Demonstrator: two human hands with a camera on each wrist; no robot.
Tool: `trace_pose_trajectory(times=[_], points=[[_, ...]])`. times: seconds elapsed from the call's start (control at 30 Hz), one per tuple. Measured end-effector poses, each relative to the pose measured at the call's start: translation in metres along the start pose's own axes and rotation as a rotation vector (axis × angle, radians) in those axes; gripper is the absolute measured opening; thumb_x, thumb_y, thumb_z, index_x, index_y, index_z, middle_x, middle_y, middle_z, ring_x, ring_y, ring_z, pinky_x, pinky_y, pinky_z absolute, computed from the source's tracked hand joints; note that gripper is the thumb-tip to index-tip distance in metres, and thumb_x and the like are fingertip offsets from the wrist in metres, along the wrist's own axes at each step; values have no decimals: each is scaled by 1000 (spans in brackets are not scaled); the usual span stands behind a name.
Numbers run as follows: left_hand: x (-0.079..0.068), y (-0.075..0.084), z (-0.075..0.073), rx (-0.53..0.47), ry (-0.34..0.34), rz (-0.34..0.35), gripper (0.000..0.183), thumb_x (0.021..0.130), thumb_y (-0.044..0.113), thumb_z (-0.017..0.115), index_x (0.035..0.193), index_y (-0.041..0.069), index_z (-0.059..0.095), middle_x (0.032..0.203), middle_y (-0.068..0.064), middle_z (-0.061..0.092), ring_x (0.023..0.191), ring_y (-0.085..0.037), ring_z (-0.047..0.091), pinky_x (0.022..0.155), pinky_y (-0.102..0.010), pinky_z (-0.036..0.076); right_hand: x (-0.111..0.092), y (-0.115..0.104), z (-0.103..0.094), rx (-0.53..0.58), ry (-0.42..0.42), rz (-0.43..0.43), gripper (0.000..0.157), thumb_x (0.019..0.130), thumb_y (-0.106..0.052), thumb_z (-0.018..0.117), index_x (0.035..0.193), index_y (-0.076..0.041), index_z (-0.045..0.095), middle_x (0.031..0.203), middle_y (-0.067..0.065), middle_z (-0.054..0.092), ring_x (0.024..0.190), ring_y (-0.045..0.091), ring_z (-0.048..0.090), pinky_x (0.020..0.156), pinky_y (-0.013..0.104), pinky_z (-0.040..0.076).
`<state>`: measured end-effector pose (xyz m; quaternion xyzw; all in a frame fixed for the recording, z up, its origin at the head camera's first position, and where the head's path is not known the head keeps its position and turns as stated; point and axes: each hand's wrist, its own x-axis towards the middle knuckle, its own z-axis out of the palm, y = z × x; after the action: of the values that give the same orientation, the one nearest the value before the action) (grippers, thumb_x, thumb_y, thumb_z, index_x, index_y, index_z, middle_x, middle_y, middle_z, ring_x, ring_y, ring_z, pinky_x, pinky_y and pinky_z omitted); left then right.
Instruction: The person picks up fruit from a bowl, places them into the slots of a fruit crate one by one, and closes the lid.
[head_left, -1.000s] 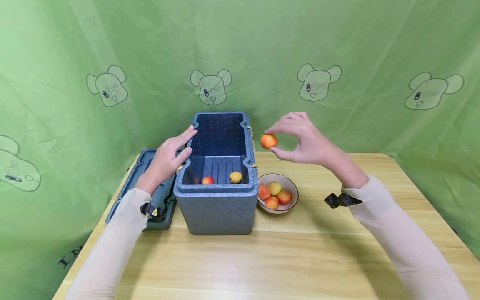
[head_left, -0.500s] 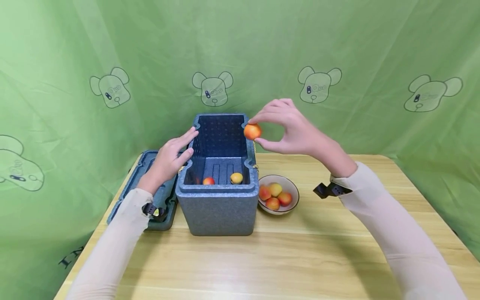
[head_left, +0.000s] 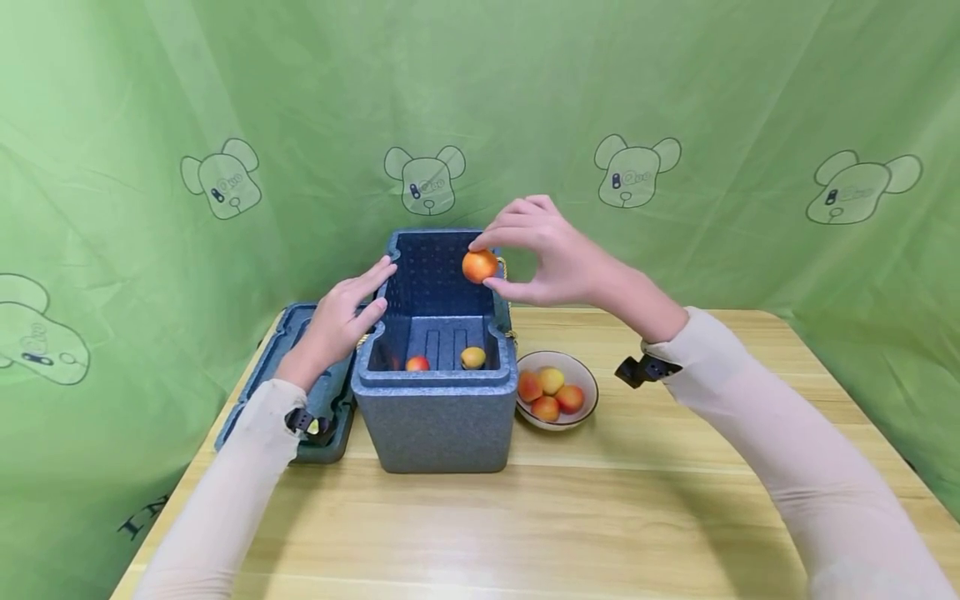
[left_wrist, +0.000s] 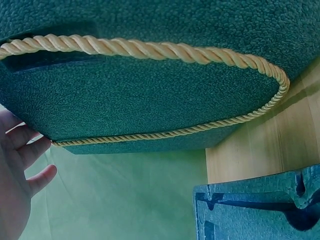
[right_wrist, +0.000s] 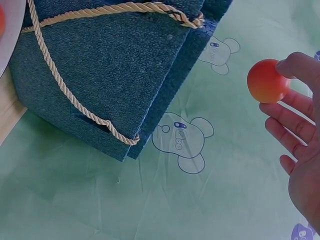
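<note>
Between thumb and fingertips my right hand pinches an orange-red fruit, which looks like an apricot, above the right part of the blue-grey foam box. In the right wrist view the same fruit shows red shading to orange. My left hand rests at the box's left rim, its fingers extended; the left wrist view has these fingers at the box's edge. Inside the box lie a red fruit and a yellow one, near the front wall.
To the box's right stands a round bowl with several red and yellow fruits. The box lid lies on the wooden table at left, partly under the left forearm. Twisted rope hangs along the box sides. A green cloth forms the backdrop.
My right hand has carried the fruit leftward and slightly up, from above the bowl's side to over the box. The left hand keeps its place at the rim.
</note>
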<state>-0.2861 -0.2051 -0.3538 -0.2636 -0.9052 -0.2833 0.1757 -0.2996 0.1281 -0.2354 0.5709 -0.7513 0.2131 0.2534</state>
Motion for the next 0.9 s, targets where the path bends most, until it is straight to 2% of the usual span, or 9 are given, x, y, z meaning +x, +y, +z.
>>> trace_pose_trajectory(times=[0.2,0.47,0.67,0.9], points=[[0,0,0,2,4,4,56,105,24,47,160,17,37,167,-7,32,150,-35,37,122,-59,28,6,0,4,-6,-34,-17,35,80,-21,81,112,-6,77,101,6,75,101,25,59,96,46,36],[1,1,1,-1,1,5,56,105,24,47,160,17,37,167,-6,31,151,-35,37,122,-59,28,11,-1,8,-22,-76,-10,33,82,-21,79,111,-6,76,104,7,75,102,26,59,100,49,37],[2,-1,0,5,6,11,56,105,24,47,159,16,37,167,-7,32,150,-36,37,121,-60,28,18,-1,15,-40,-108,-44,34,82,-22,78,111,-4,76,104,7,75,101,27,58,99,49,38],[1,-1,0,-8,1,19,56,106,34,43,160,18,37,167,-6,31,150,-36,38,121,-60,29,19,-3,22,-58,-148,-63,33,82,-22,79,110,-4,76,105,7,76,102,28,59,99,50,39]])
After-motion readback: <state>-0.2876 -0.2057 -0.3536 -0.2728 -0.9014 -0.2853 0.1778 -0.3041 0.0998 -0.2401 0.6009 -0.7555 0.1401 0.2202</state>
